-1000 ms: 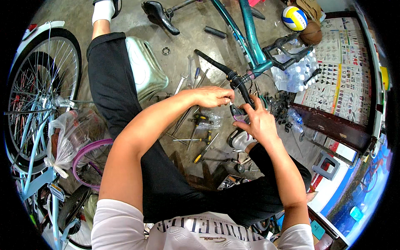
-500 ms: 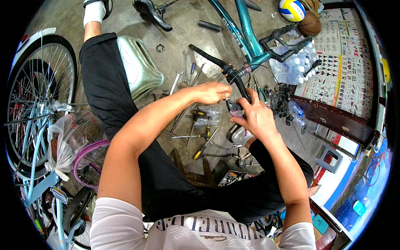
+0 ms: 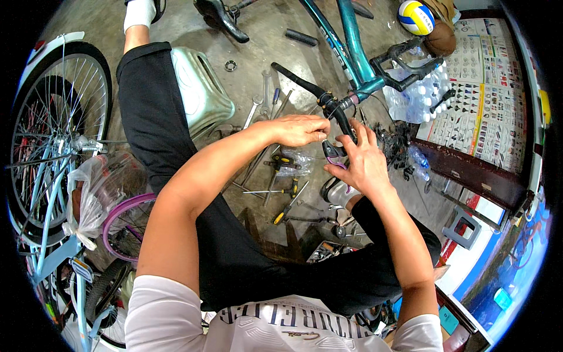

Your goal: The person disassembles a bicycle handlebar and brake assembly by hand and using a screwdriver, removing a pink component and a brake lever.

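A teal bicycle frame [image 3: 353, 50] lies on its side, with a black handlebar [image 3: 300, 80] reaching toward me. At the bar's near end is a brake lever [image 3: 335, 162] with a purple blade. My left hand [image 3: 304, 130] has its fingertips pinched together just left of the lever's black body; what they hold, if anything, is too small to make out. My right hand [image 3: 366, 161] is on the other side, its fingers spread and curved around the lever area. Its thumb is at the purple blade, and its fingertips are beside the black grip.
Wrenches [image 3: 253, 110], screwdrivers [image 3: 284, 212] and a yellow-black tool [image 3: 281, 160] lie on the floor. A pale green stool [image 3: 202, 94] stands at my left leg. Bottled water [image 3: 410, 97], balls [image 3: 416, 17] and a parts chart [image 3: 487, 88] are right. Bicycles [image 3: 70, 152] crowd the left.
The fingers of my right hand have spread and lifted somewhat from the bar. My left hand stays pinched by the lever. The whole view has shifted slightly.
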The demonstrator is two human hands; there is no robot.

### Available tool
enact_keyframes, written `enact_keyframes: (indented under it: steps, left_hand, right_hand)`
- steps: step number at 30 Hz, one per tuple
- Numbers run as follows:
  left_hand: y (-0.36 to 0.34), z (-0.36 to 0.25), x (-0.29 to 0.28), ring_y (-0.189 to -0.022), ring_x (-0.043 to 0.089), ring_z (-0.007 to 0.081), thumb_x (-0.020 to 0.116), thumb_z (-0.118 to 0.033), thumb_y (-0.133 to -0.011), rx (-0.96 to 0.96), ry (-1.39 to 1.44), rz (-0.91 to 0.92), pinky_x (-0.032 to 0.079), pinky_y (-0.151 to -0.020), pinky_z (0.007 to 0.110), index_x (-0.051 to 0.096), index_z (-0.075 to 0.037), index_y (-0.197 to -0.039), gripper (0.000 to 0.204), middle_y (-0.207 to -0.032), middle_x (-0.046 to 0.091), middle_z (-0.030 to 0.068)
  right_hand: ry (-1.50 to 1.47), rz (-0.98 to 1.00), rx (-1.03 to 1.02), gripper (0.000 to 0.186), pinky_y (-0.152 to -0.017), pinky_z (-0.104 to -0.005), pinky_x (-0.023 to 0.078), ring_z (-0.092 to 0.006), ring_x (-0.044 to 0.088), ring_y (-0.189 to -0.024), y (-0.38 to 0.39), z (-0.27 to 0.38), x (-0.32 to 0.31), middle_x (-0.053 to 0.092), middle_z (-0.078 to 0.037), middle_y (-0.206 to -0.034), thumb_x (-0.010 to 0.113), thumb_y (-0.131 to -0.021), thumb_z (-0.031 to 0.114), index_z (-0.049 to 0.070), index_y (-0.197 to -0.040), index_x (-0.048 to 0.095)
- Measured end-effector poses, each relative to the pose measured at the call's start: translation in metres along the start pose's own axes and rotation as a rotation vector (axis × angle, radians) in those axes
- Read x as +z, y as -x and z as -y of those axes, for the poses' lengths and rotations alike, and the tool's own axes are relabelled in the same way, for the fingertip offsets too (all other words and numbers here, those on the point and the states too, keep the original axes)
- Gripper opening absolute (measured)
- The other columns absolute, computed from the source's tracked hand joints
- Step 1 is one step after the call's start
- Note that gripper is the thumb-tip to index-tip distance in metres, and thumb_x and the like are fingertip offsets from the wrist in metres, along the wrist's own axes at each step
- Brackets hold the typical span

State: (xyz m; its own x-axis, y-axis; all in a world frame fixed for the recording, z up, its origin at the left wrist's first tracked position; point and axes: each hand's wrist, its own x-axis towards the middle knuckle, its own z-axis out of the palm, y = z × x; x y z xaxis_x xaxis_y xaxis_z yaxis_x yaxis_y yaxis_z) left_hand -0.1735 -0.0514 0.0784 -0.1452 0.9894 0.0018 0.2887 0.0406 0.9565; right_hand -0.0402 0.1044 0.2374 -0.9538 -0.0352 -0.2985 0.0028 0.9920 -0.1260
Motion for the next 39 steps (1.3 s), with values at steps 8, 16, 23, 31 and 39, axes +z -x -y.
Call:
enact_keyframes:
  steps: [8, 16, 23, 31, 39]
  left_hand:
    - [-0.003, 0.003, -0.004, -0.100, 0.058, 0.0319, 0.049, -0.032, -0.105, -0.043, 0.121, 0.064, 0.044, -0.087, 0.045, 0.053, -0.009, -0.110, 0.024, -0.103, 0.056, 0.0115]
    - [-0.002, -0.002, 0.000, -0.096, 0.057, 0.0317, 0.050, -0.028, -0.105, -0.006, 0.040, -0.009, 0.044, -0.085, 0.045, 0.054, -0.009, -0.106, 0.020, -0.096, 0.051, 0.0107]
    - [-0.003, -0.005, 0.004, -0.098, 0.056, 0.0353, 0.047, -0.030, -0.106, -0.027, 0.019, -0.032, 0.043, -0.085, 0.048, 0.054, -0.008, -0.106, 0.023, -0.097, 0.051, 0.0129]
    - [-0.001, -0.002, -0.002, -0.101, 0.055, 0.0368, 0.047, -0.032, -0.105, -0.004, -0.003, -0.005, 0.043, -0.088, 0.047, 0.054, -0.008, -0.107, 0.025, -0.100, 0.051, 0.0136]
    - [-0.006, 0.003, 0.004, -0.096, 0.053, 0.0356, 0.050, -0.026, -0.104, -0.018, 0.042, -0.021, 0.042, -0.085, 0.046, 0.053, -0.006, -0.101, 0.020, -0.097, 0.047, 0.0128]
  right_hand:
    - [-0.018, 0.034, 0.056, 0.047, -0.106, -0.0536, 0.046, -0.0410, 0.037, -0.141, -0.011, 0.011, 0.015, 0.046, -0.012, -0.149, 0.082, -0.076, 0.038, 0.010, -0.112, 0.072]
    - [-0.069, 0.052, 0.068, 0.048, -0.104, -0.0528, 0.045, -0.0365, 0.041, -0.138, -0.012, 0.009, 0.016, 0.056, -0.006, -0.136, 0.083, -0.074, 0.036, 0.011, -0.114, 0.074]
    - [-0.071, 0.060, 0.085, 0.052, -0.110, -0.0482, 0.039, -0.0352, 0.045, -0.134, -0.013, 0.011, 0.013, 0.065, -0.004, -0.122, 0.086, -0.071, 0.036, 0.009, -0.114, 0.076]
    - [-0.079, 0.052, 0.102, 0.051, -0.109, -0.0489, 0.040, -0.0348, 0.046, -0.134, -0.013, 0.011, 0.012, 0.065, -0.005, -0.120, 0.086, -0.071, 0.037, 0.010, -0.113, 0.077]
    - [-0.095, 0.035, 0.067, 0.052, -0.109, -0.0483, 0.040, -0.0342, 0.047, -0.133, -0.013, 0.008, 0.014, 0.066, -0.004, -0.119, 0.087, -0.070, 0.037, 0.009, -0.113, 0.077]
